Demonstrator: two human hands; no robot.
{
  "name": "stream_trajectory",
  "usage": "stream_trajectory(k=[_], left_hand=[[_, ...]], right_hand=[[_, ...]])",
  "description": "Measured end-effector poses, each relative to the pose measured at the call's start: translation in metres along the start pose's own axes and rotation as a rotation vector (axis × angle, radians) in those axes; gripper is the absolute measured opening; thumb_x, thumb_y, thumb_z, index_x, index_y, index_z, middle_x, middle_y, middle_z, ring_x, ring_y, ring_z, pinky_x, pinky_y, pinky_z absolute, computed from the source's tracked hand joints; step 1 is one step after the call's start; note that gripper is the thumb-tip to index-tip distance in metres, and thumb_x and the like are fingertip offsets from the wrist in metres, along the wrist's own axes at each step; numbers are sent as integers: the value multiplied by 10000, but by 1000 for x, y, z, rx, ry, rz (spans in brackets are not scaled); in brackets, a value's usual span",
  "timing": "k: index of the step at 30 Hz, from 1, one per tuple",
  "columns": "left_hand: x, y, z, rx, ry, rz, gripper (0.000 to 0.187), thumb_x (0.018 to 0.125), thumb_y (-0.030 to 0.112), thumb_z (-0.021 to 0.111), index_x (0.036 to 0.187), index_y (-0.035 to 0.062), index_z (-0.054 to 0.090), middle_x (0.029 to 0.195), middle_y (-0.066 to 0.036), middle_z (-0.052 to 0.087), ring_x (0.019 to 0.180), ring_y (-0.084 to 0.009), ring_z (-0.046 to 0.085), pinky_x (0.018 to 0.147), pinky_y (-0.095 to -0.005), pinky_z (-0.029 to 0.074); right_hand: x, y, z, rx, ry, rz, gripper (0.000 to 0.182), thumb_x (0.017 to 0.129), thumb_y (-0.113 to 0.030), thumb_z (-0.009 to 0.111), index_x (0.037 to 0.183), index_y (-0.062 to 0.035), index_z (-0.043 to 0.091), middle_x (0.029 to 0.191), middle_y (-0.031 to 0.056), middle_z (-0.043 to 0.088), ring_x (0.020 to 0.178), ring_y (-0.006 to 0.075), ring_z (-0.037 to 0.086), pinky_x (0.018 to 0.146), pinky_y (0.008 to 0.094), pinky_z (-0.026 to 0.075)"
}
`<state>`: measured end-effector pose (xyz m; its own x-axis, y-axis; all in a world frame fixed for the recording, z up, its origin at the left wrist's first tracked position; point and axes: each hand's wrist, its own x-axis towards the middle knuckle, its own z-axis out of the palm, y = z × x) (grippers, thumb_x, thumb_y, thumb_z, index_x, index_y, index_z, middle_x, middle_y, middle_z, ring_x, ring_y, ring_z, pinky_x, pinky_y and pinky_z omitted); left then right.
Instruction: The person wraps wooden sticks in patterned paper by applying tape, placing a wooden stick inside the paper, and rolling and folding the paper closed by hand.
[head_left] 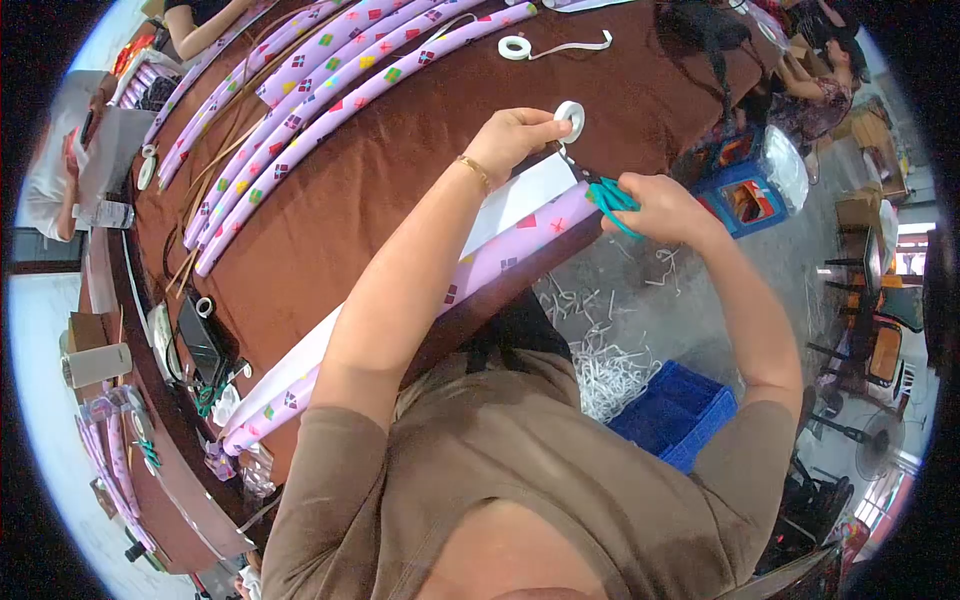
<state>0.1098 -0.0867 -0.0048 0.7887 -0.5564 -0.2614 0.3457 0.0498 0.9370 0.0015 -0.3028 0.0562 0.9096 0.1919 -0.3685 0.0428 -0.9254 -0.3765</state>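
My left hand [515,145] pinches a roll of white tape [571,108] above the table. A short strip runs down from the roll toward the end of the wrapping paper. My right hand [660,208] is closed around scissors with teal handles [612,200], at the right end of the paper; their blades are mostly hidden. Below both hands, a long sheet of purple patterned wrapping paper [510,262] lies partly rolled along the table's near edge, its white back [535,195] showing. My left forearm covers its middle part.
Several purple paper rolls [345,110] lie at the back left of the brown table [330,215]. Another tape roll [515,47] rests at the back. Paper scraps [605,380] and a blue bin [675,410] are on the floor. Other people work around the table.
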Motion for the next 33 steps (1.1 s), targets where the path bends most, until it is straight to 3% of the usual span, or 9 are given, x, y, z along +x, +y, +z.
stream_trajectory(k=[7,9,12,15,18,22,27,31,33], left_hand=[[7,0,-9,-24,194,65,328,891,241,727,1087,-19,690,940,-33,690,823,-111,613,743,-263,495],[4,15,-14,447,408,138,392,845,253,760,1092,-45,701,879,-51,703,792,-115,617,745,-268,504],[23,12,-29,364,392,207,552,825,289,781,1230,-54,629,1033,-118,698,835,-135,619,782,-293,510],[20,20,-34,478,513,263,709,819,310,787,1368,-42,510,1198,-183,639,913,-172,624,840,-317,514],[-30,40,-39,648,395,375,736,790,357,777,1355,-36,516,1265,-251,607,1122,-312,633,946,-372,505],[-134,57,-48,715,303,366,570,848,286,739,1308,-1,564,1185,-185,646,1061,-256,641,915,-339,511],[-247,95,-36,270,219,320,487,846,207,758,1252,-18,607,1151,-127,653,1026,-197,634,891,-306,512],[-298,115,-30,470,-67,866,888,685,253,898,1380,-62,442,1133,-184,648,1018,-297,643,898,-406,523],[-312,129,-35,276,-259,901,1093,578,267,946,1425,-61,338,1097,-146,659,1013,-305,634,831,-425,544]], right_hand=[[2,15,-7,96,72,109,454,772,-402,770,869,7,596,770,173,627,676,316,592,641,409,453],[16,31,-9,12,143,121,455,783,-410,759,891,3,600,804,188,644,713,345,620,662,427,468],[60,72,-10,-242,339,85,538,775,-521,721,982,-32,633,918,239,685,896,434,658,788,515,520],[101,84,-23,-195,424,55,406,815,-349,710,1027,-13,626,1015,244,670,963,413,646,833,515,505],[116,67,-18,-200,765,-89,339,814,-257,704,1048,-21,637,1076,222,652,1015,395,621,881,486,488],[72,-18,1,-58,603,-534,366,795,-178,702,1111,-13,624,1103,187,633,1067,363,580,931,441,464],[12,-94,54,-68,332,-857,483,702,-170,749,1142,-34,604,1068,153,622,1021,349,580,940,453,443],[13,-103,78,-233,285,-838,472,707,-120,751,1145,-64,586,1041,121,621,1036,314,580,951,437,415],[19,-94,81,-203,229,-898,441,702,-85,724,1123,-73,594,1047,108,623,1049,305,577,956,439,410]])
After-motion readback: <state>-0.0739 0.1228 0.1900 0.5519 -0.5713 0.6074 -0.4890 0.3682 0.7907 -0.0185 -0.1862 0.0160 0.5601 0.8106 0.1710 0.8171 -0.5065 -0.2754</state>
